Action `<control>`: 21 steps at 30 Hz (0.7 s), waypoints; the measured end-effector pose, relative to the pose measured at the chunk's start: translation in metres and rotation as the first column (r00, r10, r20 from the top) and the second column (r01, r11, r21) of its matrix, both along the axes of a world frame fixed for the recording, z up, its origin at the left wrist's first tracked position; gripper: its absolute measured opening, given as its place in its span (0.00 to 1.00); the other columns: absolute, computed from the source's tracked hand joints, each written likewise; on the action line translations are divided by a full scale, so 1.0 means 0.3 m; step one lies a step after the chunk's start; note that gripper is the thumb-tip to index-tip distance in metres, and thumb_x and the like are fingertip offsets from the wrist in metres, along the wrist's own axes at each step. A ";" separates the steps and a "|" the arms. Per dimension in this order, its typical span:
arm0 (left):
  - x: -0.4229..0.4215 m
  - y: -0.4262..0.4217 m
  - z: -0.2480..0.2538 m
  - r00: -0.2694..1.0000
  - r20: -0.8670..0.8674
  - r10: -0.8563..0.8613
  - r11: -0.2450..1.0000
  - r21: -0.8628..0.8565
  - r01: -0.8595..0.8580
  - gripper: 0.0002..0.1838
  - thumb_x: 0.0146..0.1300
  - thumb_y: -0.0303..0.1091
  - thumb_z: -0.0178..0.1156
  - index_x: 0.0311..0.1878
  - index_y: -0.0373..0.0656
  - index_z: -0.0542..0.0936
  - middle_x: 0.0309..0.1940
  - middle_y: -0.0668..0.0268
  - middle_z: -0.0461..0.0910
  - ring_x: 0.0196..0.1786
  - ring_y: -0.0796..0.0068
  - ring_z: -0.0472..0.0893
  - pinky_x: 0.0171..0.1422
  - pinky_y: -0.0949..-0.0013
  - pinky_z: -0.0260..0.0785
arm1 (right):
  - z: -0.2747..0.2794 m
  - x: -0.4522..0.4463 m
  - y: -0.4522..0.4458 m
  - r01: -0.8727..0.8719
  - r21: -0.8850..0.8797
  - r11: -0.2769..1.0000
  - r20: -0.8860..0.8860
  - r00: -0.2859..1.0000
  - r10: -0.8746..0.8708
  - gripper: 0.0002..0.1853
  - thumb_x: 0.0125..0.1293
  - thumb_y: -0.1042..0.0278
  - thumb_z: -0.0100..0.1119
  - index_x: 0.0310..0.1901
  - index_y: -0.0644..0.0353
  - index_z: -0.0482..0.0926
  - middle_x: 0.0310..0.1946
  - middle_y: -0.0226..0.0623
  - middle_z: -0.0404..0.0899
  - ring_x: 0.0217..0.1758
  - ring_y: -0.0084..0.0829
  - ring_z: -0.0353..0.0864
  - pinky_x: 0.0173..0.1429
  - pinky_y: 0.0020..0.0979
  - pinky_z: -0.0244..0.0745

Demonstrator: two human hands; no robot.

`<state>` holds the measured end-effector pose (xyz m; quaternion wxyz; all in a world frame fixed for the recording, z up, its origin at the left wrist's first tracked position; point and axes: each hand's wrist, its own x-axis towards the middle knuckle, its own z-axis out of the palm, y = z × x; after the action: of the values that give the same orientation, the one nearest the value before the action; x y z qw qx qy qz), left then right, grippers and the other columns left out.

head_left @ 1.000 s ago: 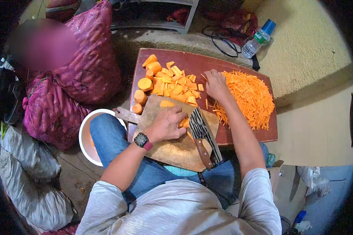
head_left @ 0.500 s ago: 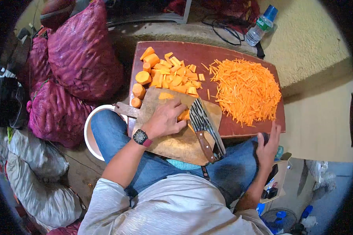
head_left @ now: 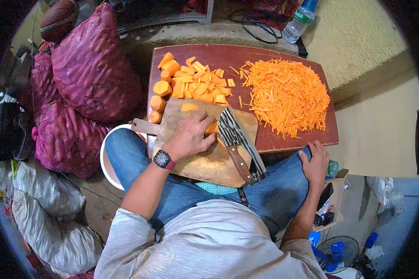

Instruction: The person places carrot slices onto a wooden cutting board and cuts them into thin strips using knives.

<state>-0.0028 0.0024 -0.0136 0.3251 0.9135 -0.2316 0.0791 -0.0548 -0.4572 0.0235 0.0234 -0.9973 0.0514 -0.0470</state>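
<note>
My left hand [head_left: 189, 134], a watch on its wrist, rests on the wooden cutting board [head_left: 205, 165] across my lap. Its fingers are curled over some carrot slices [head_left: 211, 128], which they partly hide. Just right of these lies a cleaver [head_left: 237, 142] with a striped blade and brown wooden handle, held by neither hand. My right hand [head_left: 315, 163] lies on my right knee with its fingers apart, holding nothing. Beyond the board, carrot chunks [head_left: 202, 83] and a large heap of carrot strips [head_left: 288, 100] sit on a red-brown tabletop [head_left: 277, 145].
Pink mesh sacks [head_left: 95, 65] and white sacks [head_left: 44, 214] are piled at my left. A white tub [head_left: 108, 169] stands by my left knee. A water bottle [head_left: 298, 25] and black cable [head_left: 253, 28] lie past the table. A fan [head_left: 342, 249] is low at right.
My right hand has come down from beside my knee to rest on it. My left hand stays on the carrot slices, and the cleaver remains lying on the board. The view has shifted slightly.
</note>
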 end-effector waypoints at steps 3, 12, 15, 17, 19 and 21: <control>0.002 -0.006 0.002 1.000 -0.010 0.005 1.000 0.003 -0.005 0.24 0.62 0.39 0.72 0.60 0.37 0.86 0.54 0.48 0.82 0.57 0.43 0.85 0.61 0.47 0.81 | -0.001 -0.001 -0.003 0.002 -0.006 1.000 0.016 1.000 -0.002 0.32 0.67 0.52 0.78 0.67 0.63 0.87 0.75 0.53 0.79 0.80 0.55 0.73 0.85 0.54 0.62; -0.005 -0.005 -0.007 0.986 0.070 0.152 0.985 -0.092 -0.145 0.17 0.66 0.34 0.70 0.54 0.35 0.85 0.46 0.46 0.84 0.48 0.40 0.86 0.54 0.47 0.82 | 0.000 -0.010 -0.006 0.020 0.031 0.999 0.033 0.999 -0.021 0.29 0.68 0.54 0.77 0.66 0.62 0.88 0.75 0.53 0.79 0.81 0.56 0.73 0.86 0.55 0.61; 0.007 0.000 0.006 0.986 0.029 0.166 0.970 -0.182 -0.158 0.14 0.68 0.30 0.67 0.53 0.33 0.84 0.42 0.45 0.84 0.47 0.40 0.86 0.53 0.46 0.81 | 0.002 -0.016 -0.004 0.032 0.056 0.998 0.034 0.999 -0.034 0.29 0.68 0.54 0.77 0.66 0.62 0.88 0.76 0.53 0.79 0.81 0.56 0.72 0.86 0.54 0.60; 0.011 0.007 0.005 0.986 -0.001 0.165 0.962 -0.219 -0.161 0.13 0.69 0.28 0.67 0.53 0.32 0.85 0.41 0.45 0.85 0.46 0.39 0.86 0.52 0.46 0.81 | 0.009 -0.020 0.000 0.039 0.069 0.997 0.040 0.998 -0.041 0.29 0.68 0.54 0.77 0.66 0.61 0.88 0.76 0.53 0.79 0.81 0.56 0.72 0.86 0.54 0.60; 0.006 0.011 -0.002 0.980 -0.045 0.192 0.937 -0.289 -0.197 0.16 0.71 0.28 0.67 0.59 0.32 0.86 0.45 0.47 0.89 0.48 0.48 0.90 0.55 0.56 0.83 | 0.019 -0.015 0.004 0.060 0.088 0.994 -0.008 0.998 -0.059 0.28 0.69 0.55 0.77 0.66 0.60 0.88 0.77 0.52 0.78 0.82 0.55 0.71 0.87 0.54 0.59; 0.003 0.014 0.001 0.978 -0.064 0.199 0.930 -0.301 -0.209 0.16 0.72 0.27 0.67 0.59 0.32 0.87 0.46 0.47 0.89 0.49 0.48 0.90 0.56 0.56 0.83 | -0.003 -0.014 -0.008 0.056 0.068 0.996 0.002 0.998 -0.056 0.28 0.68 0.55 0.77 0.67 0.60 0.88 0.77 0.51 0.78 0.82 0.54 0.71 0.86 0.55 0.59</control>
<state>-0.0019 0.0065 -0.0134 0.4565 0.8722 -0.1151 0.1328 -0.0589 -0.4595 0.0227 0.0561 -0.9940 0.0810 -0.0479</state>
